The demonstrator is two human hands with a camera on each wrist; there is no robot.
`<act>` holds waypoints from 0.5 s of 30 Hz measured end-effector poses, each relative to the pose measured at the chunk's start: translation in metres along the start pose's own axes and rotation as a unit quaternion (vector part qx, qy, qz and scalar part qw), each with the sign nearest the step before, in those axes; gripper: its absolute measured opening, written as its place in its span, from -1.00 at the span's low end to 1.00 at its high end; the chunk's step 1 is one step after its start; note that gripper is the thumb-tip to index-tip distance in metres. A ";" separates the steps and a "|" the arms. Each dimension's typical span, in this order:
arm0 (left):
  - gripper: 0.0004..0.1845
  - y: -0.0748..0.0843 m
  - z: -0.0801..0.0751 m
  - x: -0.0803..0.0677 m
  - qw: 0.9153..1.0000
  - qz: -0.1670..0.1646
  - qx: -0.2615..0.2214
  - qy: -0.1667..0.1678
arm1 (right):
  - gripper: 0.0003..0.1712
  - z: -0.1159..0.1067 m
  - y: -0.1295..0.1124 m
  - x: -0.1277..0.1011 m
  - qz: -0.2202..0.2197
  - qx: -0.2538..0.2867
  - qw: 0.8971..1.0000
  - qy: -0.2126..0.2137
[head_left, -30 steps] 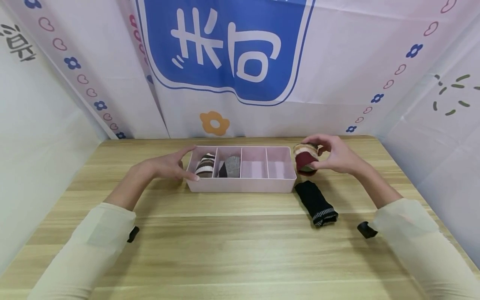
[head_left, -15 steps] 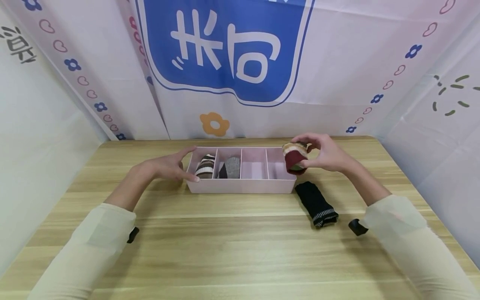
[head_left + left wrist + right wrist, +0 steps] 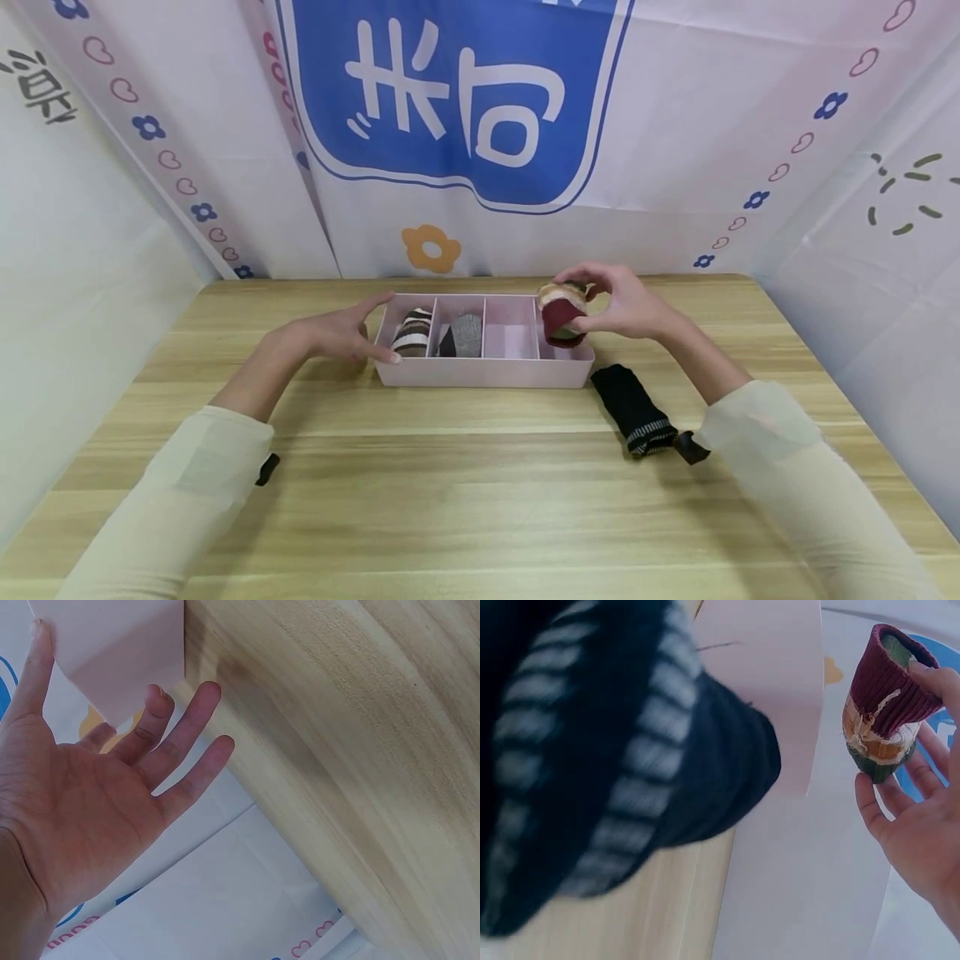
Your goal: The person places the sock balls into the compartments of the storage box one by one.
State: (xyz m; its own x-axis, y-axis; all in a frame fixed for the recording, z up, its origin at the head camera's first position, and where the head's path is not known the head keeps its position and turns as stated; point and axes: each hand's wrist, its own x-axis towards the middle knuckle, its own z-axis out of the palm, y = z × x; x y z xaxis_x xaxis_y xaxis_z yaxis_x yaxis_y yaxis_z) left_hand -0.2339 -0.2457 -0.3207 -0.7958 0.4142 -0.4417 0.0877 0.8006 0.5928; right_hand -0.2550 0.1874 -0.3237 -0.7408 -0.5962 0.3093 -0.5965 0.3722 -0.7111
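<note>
Maroon-and-cream sock (image 3: 561, 321) was pinched in your right hand (image 3: 622, 305), over the rightmost slot (image 3: 564, 353) of the pink box (image 3: 480, 372).
Your left hand (image 3: 337, 333) was spread pretty wide, touching the box's left end. Striped sock (image 3: 412, 335) and grey sock (image 3: 462, 335) sat in the two left slots; black sock (image 3: 628, 407) lay on the surface (image 3: 450, 500) near the right corner.

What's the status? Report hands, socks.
Left hand on pink box. Right hand holding maroon-cuffed sock over box's right end. Black sock outside; no obstruction seen.
</note>
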 end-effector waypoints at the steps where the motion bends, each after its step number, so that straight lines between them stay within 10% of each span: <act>1: 0.30 0.000 0.000 0.000 1.000 0.001 -0.001 0.000 | -0.41 0.001 -0.001 0.002 0.001 0.001 1.000 -0.001; 15: 0.29 0.001 0.001 0.000 1.000 0.006 -0.003 -0.002 | -0.39 0.013 -0.013 0.021 0.031 0.003 0.999 -0.025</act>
State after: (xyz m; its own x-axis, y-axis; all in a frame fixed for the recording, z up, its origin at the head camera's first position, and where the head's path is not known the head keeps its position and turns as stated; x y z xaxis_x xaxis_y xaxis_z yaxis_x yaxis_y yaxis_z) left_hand -0.2337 -0.2443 -0.3207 -0.7920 0.4260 -0.4373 0.0937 0.7926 0.6025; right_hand -0.2587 0.1609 -0.3163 -0.7602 -0.6070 0.2318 -0.5470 0.4053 -0.7325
